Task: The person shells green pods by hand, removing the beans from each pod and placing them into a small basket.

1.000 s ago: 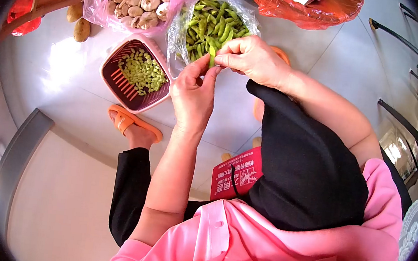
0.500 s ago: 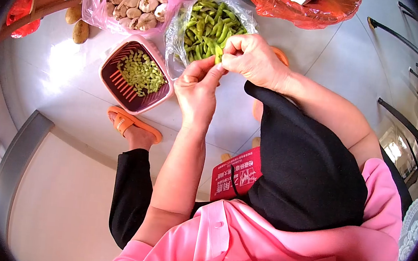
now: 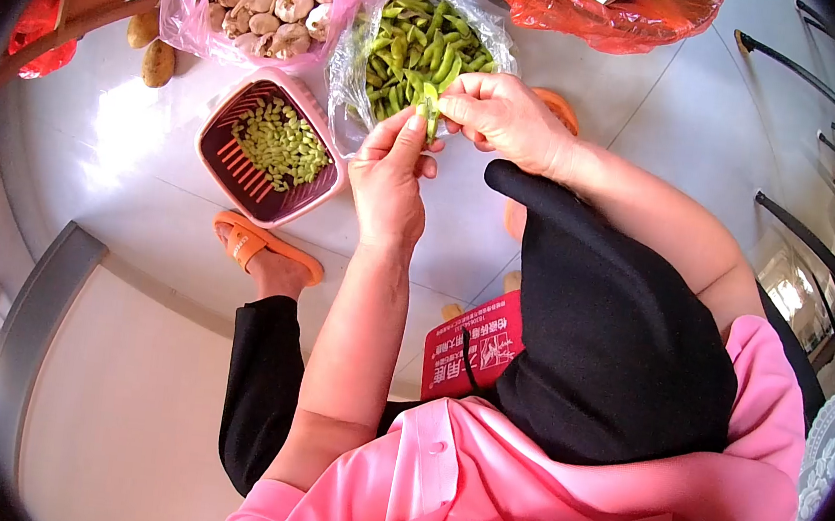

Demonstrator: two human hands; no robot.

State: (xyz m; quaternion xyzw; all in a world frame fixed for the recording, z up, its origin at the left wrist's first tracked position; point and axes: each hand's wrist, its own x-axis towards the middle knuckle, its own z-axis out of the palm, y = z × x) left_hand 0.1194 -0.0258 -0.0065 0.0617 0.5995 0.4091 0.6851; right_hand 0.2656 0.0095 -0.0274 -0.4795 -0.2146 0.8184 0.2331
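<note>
A green pod (image 3: pixel 430 111) is pinched between my two hands, just in front of a clear plastic bag (image 3: pixel 347 78) full of green pods (image 3: pixel 423 45). My left hand (image 3: pixel 390 178) grips it from the left between thumb and fingers. My right hand (image 3: pixel 502 118) closes on its upper part from the right. Left of my hands stands a pink basket (image 3: pixel 209 145) with a dark slotted inside, holding a heap of shelled green beans (image 3: pixel 283 145).
A pink bag of garlic (image 3: pixel 281 6) lies behind the basket, with potatoes (image 3: pixel 158 63) to its left. At the back right is a red plastic bag (image 3: pixel 611 23). Black curved metal legs (image 3: pixel 811 243) stand at the right. An orange slipper (image 3: pixel 273 247) is below the basket.
The pod between my fingers now shows more and looks split. My left hand has shifted slightly, and my right fingers have moved a little downward along the pod.
</note>
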